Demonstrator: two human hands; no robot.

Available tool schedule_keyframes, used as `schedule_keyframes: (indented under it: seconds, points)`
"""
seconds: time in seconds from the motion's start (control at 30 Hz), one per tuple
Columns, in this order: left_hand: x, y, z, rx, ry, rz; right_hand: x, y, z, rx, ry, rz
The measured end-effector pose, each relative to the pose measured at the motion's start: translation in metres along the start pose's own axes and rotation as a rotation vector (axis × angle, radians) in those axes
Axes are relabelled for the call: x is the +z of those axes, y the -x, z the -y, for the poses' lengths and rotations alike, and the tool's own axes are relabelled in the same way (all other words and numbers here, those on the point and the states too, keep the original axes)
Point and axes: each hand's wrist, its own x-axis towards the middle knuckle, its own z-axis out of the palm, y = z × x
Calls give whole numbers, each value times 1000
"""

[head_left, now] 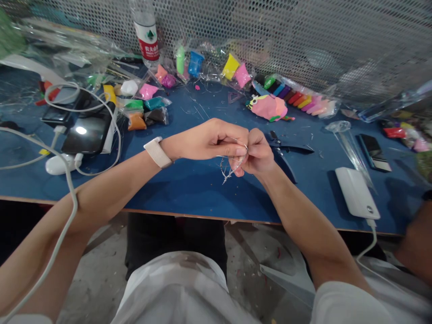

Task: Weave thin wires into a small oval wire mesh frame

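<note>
Over the front middle of the blue table, my left hand [222,140] pinches a thin silvery wire [225,173], bent into loops with twisted ends. My right hand [258,153] meets it from the other side, its fingers closed on the same wire. The wire's lower loops hang just below my fingers, and part of it is hidden inside them. Just behind my right hand lie black-handled scissors or pliers [283,148], partly covered by the hand. Beyond them rests a pink clay figure [268,107] with a white eye.
Packets of coloured clay [196,64] and a water bottle [146,36] line the perforated metal screen [286,40]. A black phone [89,128] with white cables is at left. At right are a white power bank [357,193], another phone [374,152] and a person's arm [416,238].
</note>
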Motion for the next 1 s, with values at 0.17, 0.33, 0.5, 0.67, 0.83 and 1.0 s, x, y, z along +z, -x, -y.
schedule_keyframes:
  seconds: [0.17, 0.33, 0.5, 0.67, 0.83, 1.0]
  points:
    - [1, 0, -1, 24, -33, -15, 3, 1, 2, 20, 27, -39]
    - [0, 0, 0, 36, -68, -18, 6, -1, 4, -39, -1, -7]
    - [0, 0, -2, 75, -80, -4, 8, -4, 3, -38, 10, -15]
    - [1, 0, -1, 80, -92, -11, 8, -4, 5, -82, -4, 23]
    - [2, 1, -1, 91, -97, -35, 7, -2, 8, -58, 11, 15]
    - [2, 1, -2, 58, -114, -15, 5, 0, 9, -32, 38, 8]
